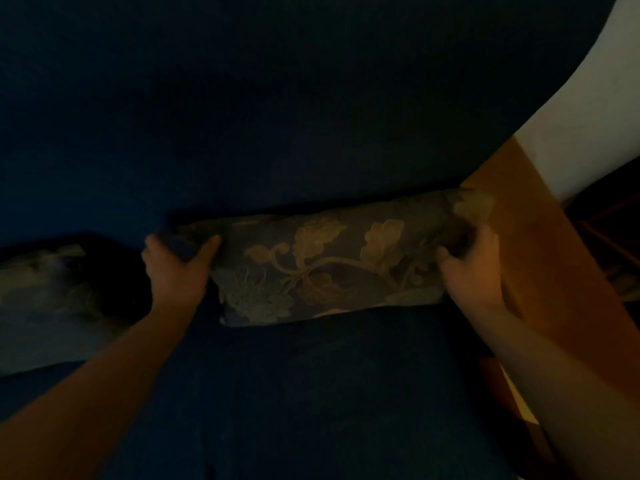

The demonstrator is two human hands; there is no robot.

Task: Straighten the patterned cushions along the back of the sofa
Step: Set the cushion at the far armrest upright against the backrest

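Observation:
A dark cushion with a pale leaf-and-vine pattern [322, 265] lies lengthwise where the sofa seat meets the blue sofa back [277, 116]. My left hand [176, 265] grips its left end, thumb on the front face. My right hand [471, 268] grips its right end, fingers curled into the fabric. A second patterned cushion [45, 306] lies at the far left on the seat, blurred and partly cut off by the frame edge. The room is dim.
The blue sofa seat [311, 393] fills the foreground. A brown wooden panel [540, 254] stands at the sofa's right end, with a white wall [588, 98] above it. Dark furniture shows at the far right edge.

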